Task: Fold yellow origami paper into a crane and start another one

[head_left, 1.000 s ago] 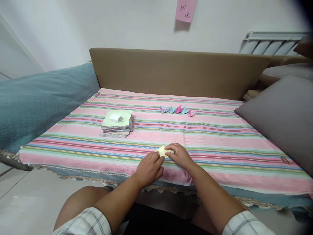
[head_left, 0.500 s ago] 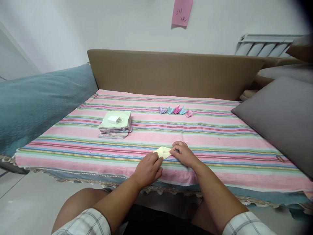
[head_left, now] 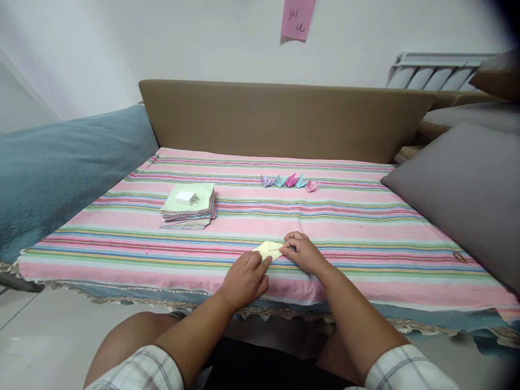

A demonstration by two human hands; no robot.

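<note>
A pale yellow folded paper (head_left: 270,249) lies on the striped cloth in front of me, with a crease line running across it. My left hand (head_left: 246,278) rests over its left end, fingers pressing it down. At the right tip, thumb and index finger of my right hand (head_left: 304,253) pinch the paper. Farther back, several small folded paper pieces (head_left: 291,180) in purple, blue and pink sit in a row. On the left is a stack of square paper sheets (head_left: 190,215), topped by a white plug adapter (head_left: 186,197).
The striped cloth (head_left: 122,227) covers a sofa seat with a brown backrest (head_left: 276,119). A grey cushion (head_left: 463,189) leans at the right, near a small brown loop (head_left: 460,257). The left armrest (head_left: 73,151) wears a blue cover. A pink note (head_left: 298,19) hangs on the wall.
The view has shifted slightly, so everything sits a little farther left. Both hands keep their places on the yellow paper, the left index finger lying a little straighter along its lower edge.
</note>
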